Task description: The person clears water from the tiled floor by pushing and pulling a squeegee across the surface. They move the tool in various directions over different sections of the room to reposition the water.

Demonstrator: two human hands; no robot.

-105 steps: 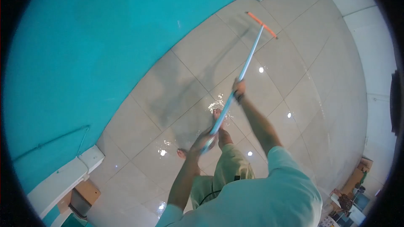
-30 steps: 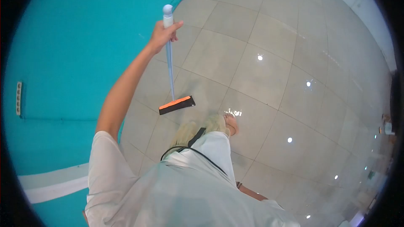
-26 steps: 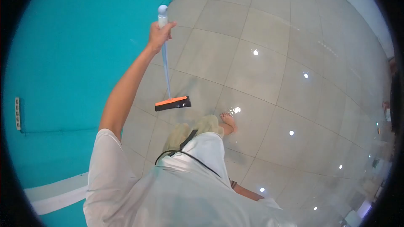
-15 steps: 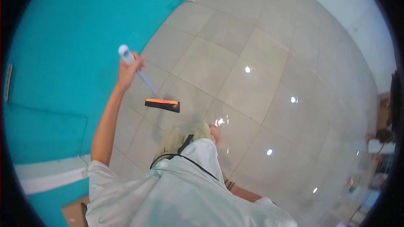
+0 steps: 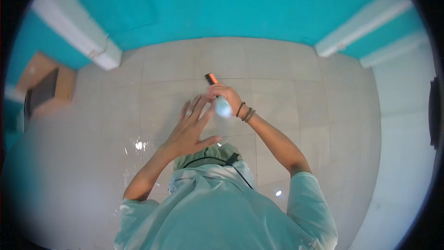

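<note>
A floor squeegee stands below me, its handle seen nearly end-on with the pale rounded tip (image 5: 223,108) toward the camera. My right hand (image 5: 230,96) is closed around the handle near that tip. Beyond the fingers shows part of the black and orange squeegee head (image 5: 211,78), the remainder hidden behind the hand. My left hand (image 5: 190,129), fingers spread and a ring on one, is open just left of the handle, its fingertips overlapping the right hand's fingers in this view.
Grey floor tiles (image 5: 277,92) with bright reflections run up to a turquoise wall (image 5: 240,9). White pillars (image 5: 99,48) stand out from it on both sides. A brown cardboard box (image 5: 64,85) is at the left, with a pale wall (image 5: 402,111) at the right.
My view has swung left to face the turquoise wall. The squeegee handle has passed from my left hand to my right, and the left hand has opened.
</note>
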